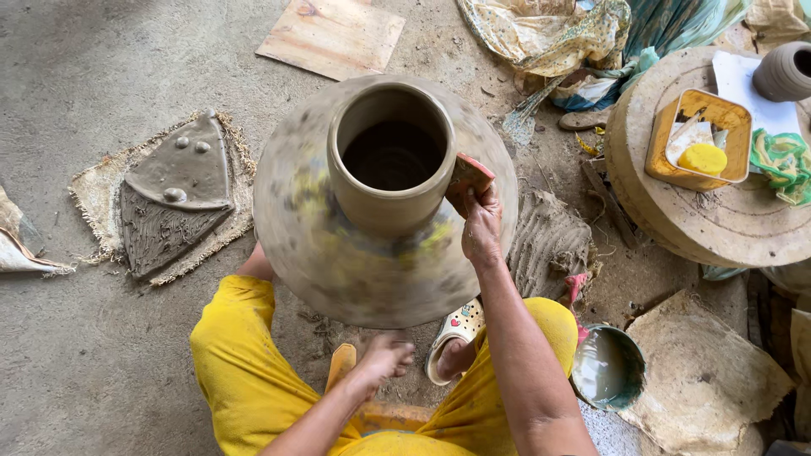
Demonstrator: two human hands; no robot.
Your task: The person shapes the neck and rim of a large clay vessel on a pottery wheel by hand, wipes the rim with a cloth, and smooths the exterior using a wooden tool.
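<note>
A tall grey clay pot (390, 160) stands on a round wheel (338, 262) that is blurred by spinning. My right hand (481, 226) grips a small reddish-brown flat tool (469, 175) and presses it against the right side of the pot's neck. My left hand (384, 357) hangs low in front of the wheel, near my foot, fingers loosely curled and holding nothing. My knees in yellow cloth flank the wheel.
A slab of wet clay (173, 194) lies on sacking at left. A wooden board (334, 35) is behind the wheel. At right stand a round stone slab (718, 228) with a yellow tray (697, 139) and small pot (783, 72), and a bowl of slip (606, 367).
</note>
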